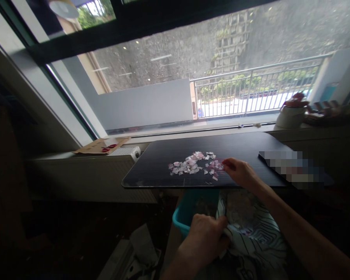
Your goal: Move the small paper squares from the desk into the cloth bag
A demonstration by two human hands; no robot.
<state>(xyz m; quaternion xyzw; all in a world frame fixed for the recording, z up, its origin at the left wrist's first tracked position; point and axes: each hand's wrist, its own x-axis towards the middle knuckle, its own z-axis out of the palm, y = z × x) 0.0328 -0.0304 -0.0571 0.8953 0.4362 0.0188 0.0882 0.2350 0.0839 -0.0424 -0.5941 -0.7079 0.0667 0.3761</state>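
Observation:
My left hand (205, 237) is closed around the edge of a white cloth bag (265, 237) with dark wavy lines. The bag's mouth gapes upward below the table edge, and pale contents, too dim to name, show inside. Above it, my right hand (236, 171) reaches over the black table (151, 163), its fingertips pinched together at the right side of a heap of small white and pink pieces (189, 165). A smaller pinkish cluster (214, 167) lies right by those fingertips. What sits between them is too small to make out.
A turquoise tub (179, 217) stands below the table, left of the bag. Red-handled scissors (109, 147) rest on brown paper (90, 146) atop the radiator (99, 175). A pale kettle-like jug (291, 112) stands on the right windowsill. A blurred-out flat object (288, 165) occupies the table's right end.

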